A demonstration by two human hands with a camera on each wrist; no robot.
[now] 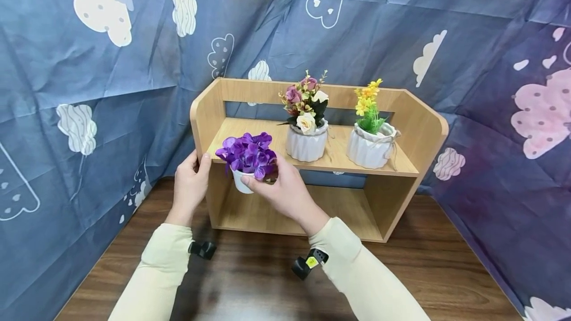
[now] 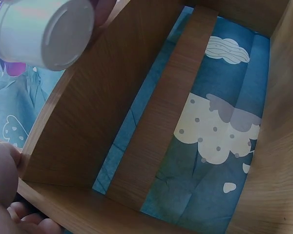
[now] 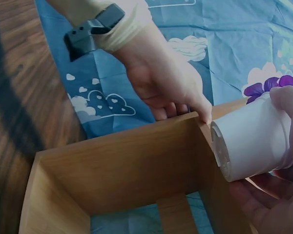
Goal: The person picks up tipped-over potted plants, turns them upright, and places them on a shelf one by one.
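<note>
My right hand [image 1: 287, 189] grips a small white pot of purple flowers [image 1: 250, 155], thumb on the near side. The pot is in the air in front of the left end of the upper shelf; its smooth white base shows in the right wrist view [image 3: 254, 139]. With its thumb in front and fingers behind, my left hand [image 1: 189, 182] holds the left side panel of the wooden shelf unit [image 1: 207, 113]. On the upper shelf stand a white pot of pink and cream roses [image 1: 307, 142] and a white pot of yellow flowers [image 1: 370, 147].
The shelf unit's lower compartment [image 1: 330, 207] lies below the pots. A dark wooden table [image 1: 250, 266] carries the unit. Blue cloth with cloud prints [image 1: 147, 63] hangs behind and at both sides. Each wrist wears a black strap with a small device [image 1: 308, 264].
</note>
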